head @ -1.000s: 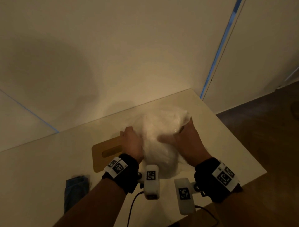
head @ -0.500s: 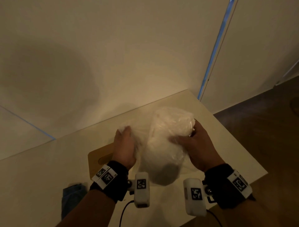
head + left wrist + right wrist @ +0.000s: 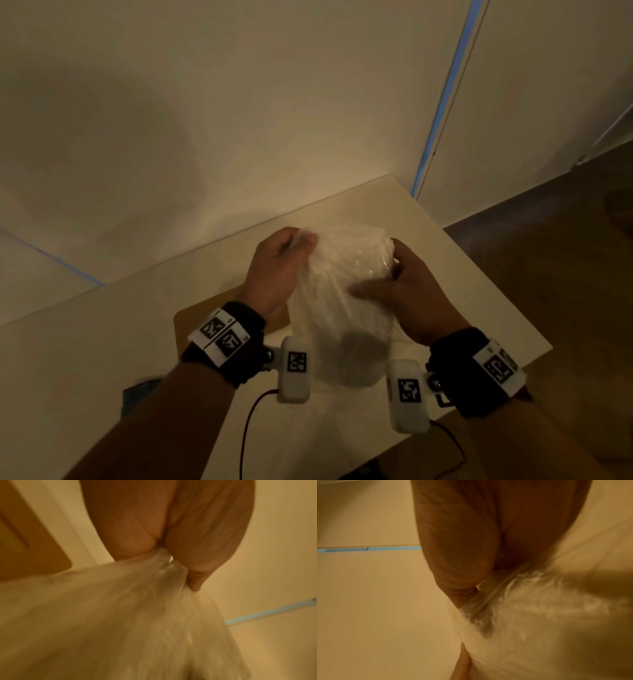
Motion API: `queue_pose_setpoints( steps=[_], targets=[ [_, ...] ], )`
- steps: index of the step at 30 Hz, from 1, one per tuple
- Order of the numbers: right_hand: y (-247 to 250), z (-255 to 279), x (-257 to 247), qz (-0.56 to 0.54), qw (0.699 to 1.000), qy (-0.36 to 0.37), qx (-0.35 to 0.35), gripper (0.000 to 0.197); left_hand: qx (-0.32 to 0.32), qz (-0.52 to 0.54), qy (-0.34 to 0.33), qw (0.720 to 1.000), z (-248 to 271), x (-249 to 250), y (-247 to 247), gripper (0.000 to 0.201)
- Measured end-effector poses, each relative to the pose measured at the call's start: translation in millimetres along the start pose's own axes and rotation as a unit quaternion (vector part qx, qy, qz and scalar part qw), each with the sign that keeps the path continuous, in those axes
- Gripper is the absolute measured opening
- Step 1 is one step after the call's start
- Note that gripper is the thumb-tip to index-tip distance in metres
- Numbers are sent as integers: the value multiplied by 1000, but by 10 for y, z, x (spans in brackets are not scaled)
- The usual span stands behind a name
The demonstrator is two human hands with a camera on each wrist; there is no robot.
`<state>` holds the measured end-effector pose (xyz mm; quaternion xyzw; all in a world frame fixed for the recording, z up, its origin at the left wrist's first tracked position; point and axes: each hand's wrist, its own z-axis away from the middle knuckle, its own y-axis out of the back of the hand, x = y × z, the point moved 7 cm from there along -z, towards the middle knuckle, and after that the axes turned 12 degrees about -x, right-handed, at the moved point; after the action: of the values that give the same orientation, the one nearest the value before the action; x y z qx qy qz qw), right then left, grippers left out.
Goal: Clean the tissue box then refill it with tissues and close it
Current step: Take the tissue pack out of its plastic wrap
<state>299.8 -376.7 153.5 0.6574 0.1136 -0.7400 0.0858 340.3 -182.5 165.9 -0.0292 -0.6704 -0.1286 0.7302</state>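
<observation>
A white pack of tissues in clear plastic wrap [image 3: 337, 308] is held above the table, long axis pointing away from me. My left hand [image 3: 279, 265] pinches a bunch of the wrap at the pack's far left corner; the left wrist view shows that plastic wrap [image 3: 159, 566] squeezed between thumb and fingers. My right hand [image 3: 399, 291] grips the pack's right side, thumb across the top; the wrap [image 3: 513, 588] bunches under the fingers in the right wrist view. A flat brown wooden lid [image 3: 198, 317] with a slot lies on the table under my left wrist. The box body is hidden.
The white table [image 3: 85, 359] stands in a wall corner, its right edge close to the pack. A blue cloth [image 3: 138, 394] lies at the front left, partly behind my left forearm. Dark wood floor [image 3: 548, 257] lies to the right. Thin cables [image 3: 246, 428] hang from the wrist cameras.
My left hand has slid from the pack's left side up to its far end and bunched the wrap there. The right hand keeps its grip, and the pack has shifted slightly farther away.
</observation>
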Motion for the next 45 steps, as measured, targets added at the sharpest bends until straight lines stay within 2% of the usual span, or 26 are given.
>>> queue_pose_setpoints(
  steps=[4, 7, 10, 14, 18, 21, 24, 26, 29, 30, 32, 35, 37, 39, 42, 45],
  targets=[
    [6, 33, 54, 27, 1000, -14, -6, 60, 56, 109, 35, 992, 135, -260, 41, 20],
    [-7, 69, 88, 81, 997, -11, 2, 52, 95, 195, 75, 973, 276, -427, 42, 27],
    [13, 93, 213, 90, 995, -29, 21, 54, 115, 241, 108, 958, 367, -529, 35, 30],
    [-6, 136, 306, 87, 995, -21, 43, 58, 143, 182, 155, 960, 409, -615, 73, 22],
    [-71, 159, 183, 146, 989, 16, 33, 47, 52, 134, 147, 979, 296, -384, -34, 40],
    [-72, 139, 85, 173, 983, 24, 51, 60, 38, 64, 105, 992, 209, -151, -55, 30],
    [-58, 145, 73, 160, 984, 30, 65, 51, 73, 33, 85, 993, 158, -108, -33, 28],
    [-27, 198, 78, 140, 987, 41, 70, 47, 131, 22, 88, 987, 179, -122, 47, 25],
    [97, 315, 76, 67, 990, 67, 103, 44, 177, 141, 128, 966, 241, -286, 126, 11],
    [142, 342, 77, 36, 990, 74, 114, 44, 167, 160, 144, 962, 267, -337, 117, 10],
    [234, 367, 98, -25, 987, 83, 134, 46, 105, 123, 162, 973, 292, -418, 36, 15],
    [372, 318, 158, -125, 974, 81, 169, 51, -66, 55, 156, 984, 341, -467, -237, 15],
    [497, 280, 163, -206, 955, 76, 199, 55, -138, -22, 166, 976, 372, -523, -319, 38],
    [659, 258, 125, -252, 937, 79, 231, 57, -153, -90, 177, 968, 340, -559, -301, 41],
    [964, 254, 60, -296, 909, 86, 279, 54, -179, -155, 203, 950, 238, -653, -293, 26],
    [1269, 263, -20, -311, 894, 99, 309, 59, -190, -205, 247, 928, 85, -826, -340, 35]
  ],
)
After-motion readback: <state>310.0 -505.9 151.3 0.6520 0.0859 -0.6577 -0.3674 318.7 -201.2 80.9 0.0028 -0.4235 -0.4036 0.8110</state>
